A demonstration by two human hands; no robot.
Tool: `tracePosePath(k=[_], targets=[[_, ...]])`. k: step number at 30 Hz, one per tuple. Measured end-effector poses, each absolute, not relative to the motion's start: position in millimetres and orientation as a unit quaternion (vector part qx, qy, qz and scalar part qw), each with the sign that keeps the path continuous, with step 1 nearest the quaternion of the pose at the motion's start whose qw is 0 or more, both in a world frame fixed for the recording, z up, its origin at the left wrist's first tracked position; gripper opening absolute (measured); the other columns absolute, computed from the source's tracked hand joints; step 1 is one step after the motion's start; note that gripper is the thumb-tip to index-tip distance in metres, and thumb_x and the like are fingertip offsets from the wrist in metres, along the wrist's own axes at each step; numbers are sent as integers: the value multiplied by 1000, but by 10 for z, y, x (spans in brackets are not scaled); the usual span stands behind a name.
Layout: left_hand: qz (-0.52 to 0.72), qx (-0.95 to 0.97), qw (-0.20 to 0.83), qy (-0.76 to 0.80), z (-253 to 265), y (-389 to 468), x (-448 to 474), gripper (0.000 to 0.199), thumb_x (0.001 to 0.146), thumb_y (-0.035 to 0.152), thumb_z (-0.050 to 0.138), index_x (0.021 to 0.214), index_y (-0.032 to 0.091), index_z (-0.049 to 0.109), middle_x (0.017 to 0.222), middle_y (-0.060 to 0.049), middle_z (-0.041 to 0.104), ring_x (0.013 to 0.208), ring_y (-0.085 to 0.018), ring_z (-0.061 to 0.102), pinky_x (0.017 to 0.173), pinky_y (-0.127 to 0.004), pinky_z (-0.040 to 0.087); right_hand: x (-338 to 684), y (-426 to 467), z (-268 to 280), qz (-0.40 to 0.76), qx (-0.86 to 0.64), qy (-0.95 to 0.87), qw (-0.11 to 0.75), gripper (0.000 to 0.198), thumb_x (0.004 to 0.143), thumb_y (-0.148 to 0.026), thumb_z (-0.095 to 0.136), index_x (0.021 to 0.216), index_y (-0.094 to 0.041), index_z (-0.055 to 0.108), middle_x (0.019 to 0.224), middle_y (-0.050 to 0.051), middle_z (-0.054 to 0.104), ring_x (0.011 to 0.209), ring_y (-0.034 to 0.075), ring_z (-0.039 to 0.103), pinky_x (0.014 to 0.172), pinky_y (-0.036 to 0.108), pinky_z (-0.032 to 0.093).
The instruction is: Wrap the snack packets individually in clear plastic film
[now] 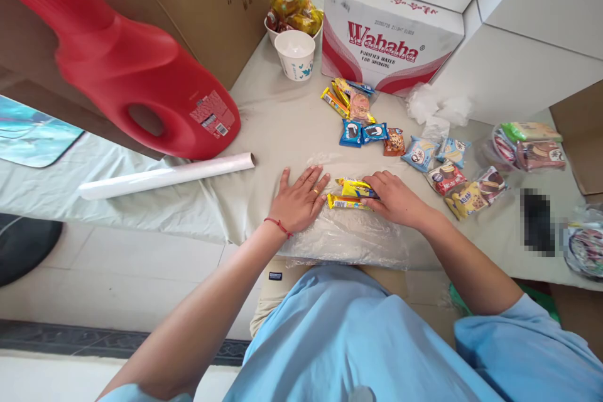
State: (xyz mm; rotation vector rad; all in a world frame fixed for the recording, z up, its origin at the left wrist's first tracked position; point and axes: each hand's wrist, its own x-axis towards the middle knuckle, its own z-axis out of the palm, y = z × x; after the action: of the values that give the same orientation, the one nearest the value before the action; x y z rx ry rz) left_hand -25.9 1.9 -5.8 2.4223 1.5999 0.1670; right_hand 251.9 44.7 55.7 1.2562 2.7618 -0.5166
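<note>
My left hand (300,202) lies flat with its fingers spread on a clear plastic bag (355,235) at the table's front edge. A ring and a red wrist cord show on it. Just to the right, several yellow wrapped snack bars (353,189) lie side by side on the bag. My right hand (396,200) holds their right ends, with the fingers over the top and the thumb at the near side. The palm hides those ends. Behind the hands lie two blue snack packets (363,132) and a brown packet (394,142).
A red detergent bottle (155,85) and a white roll (167,177) are at left. Farther back stand a paper cup (295,56), snack-filled bowl (271,30) and Wahaha carton (381,41). More snack packets (445,177) and a clear tub (499,149) lie at right.
</note>
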Motion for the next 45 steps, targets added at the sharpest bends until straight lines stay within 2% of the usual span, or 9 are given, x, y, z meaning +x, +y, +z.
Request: tracePosePath(k=[6, 12, 22, 24, 28, 33, 39, 42, 45], targets=[[64, 826, 106, 550, -67, 19, -247, 58, 111, 44, 23, 166, 29, 37, 175, -9, 30, 162, -28, 33, 130, -72, 4, 2278, 268, 477, -122, 410, 902, 60, 48, 104, -47, 59, 140, -16, 58, 128, 18, 66, 117, 35, 55, 94, 45, 42], [65, 828, 104, 548, -96, 19, -253, 57, 112, 44, 24, 165, 29, 38, 176, -9, 28, 162, -28, 32, 130, -72, 4, 2226, 251, 459, -106, 398, 906, 99, 40, 101, -35, 65, 134, -13, 60, 125, 16, 68, 116, 34, 55, 92, 43, 39], [61, 827, 105, 548, -85, 19, -256, 57, 111, 39, 23, 165, 28, 38, 175, -9, 29, 162, -28, 31, 130, -72, 6, 2364, 282, 363, -238, 371, 898, 8, 47, 104, -45, 60, 138, -13, 57, 124, 17, 68, 114, 31, 58, 96, 41, 41], [60, 830, 104, 545, -82, 18, -257, 57, 110, 37, 25, 165, 28, 38, 175, -10, 29, 162, -29, 32, 129, -72, 6, 2367, 291, 381, -256, 345, 903, 12, 46, 104, -46, 59, 136, -14, 58, 123, 16, 69, 112, 30, 59, 95, 41, 42], [66, 828, 99, 548, -87, 15, -251, 58, 109, 35, 26, 164, 27, 40, 174, -11, 31, 161, -30, 33, 129, -73, 7, 2336, 306, 404, -185, 341, 920, 48, 46, 101, -47, 64, 135, -16, 62, 124, 17, 68, 114, 34, 55, 92, 43, 42], [69, 832, 95, 543, -115, 11, -255, 58, 109, 36, 26, 165, 27, 38, 175, -10, 30, 161, -29, 33, 129, -73, 7, 2321, 263, 400, -140, 343, 929, 1, 74, 97, -60, 67, 154, -17, 48, 151, 19, 55, 127, 36, 49, 101, 49, 41], [59, 829, 98, 548, -103, 14, -265, 59, 109, 39, 26, 166, 27, 37, 176, -9, 29, 162, -30, 32, 130, -71, 6, 2235, 126, 295, -92, 355, 930, -1, 57, 104, -47, 60, 151, -15, 52, 145, 18, 61, 127, 36, 50, 104, 52, 39], [64, 829, 99, 547, -94, 9, -274, 59, 109, 38, 27, 166, 25, 38, 175, -10, 30, 161, -31, 34, 130, -71, 8, 2187, 82, 269, -75, 364, 928, -7, 53, 106, -46, 56, 150, -16, 54, 142, 18, 63, 126, 36, 51, 108, 55, 37], [85, 824, 93, 552, -112, -5, -305, 61, 107, 35, 28, 165, 20, 38, 173, -14, 34, 160, -32, 36, 129, -70, 9, 2248, 83, 285, -82, 359, 929, -27, 54, 106, -48, 55, 151, -18, 54, 148, 17, 60, 132, 35, 50, 115, 56, 35]])
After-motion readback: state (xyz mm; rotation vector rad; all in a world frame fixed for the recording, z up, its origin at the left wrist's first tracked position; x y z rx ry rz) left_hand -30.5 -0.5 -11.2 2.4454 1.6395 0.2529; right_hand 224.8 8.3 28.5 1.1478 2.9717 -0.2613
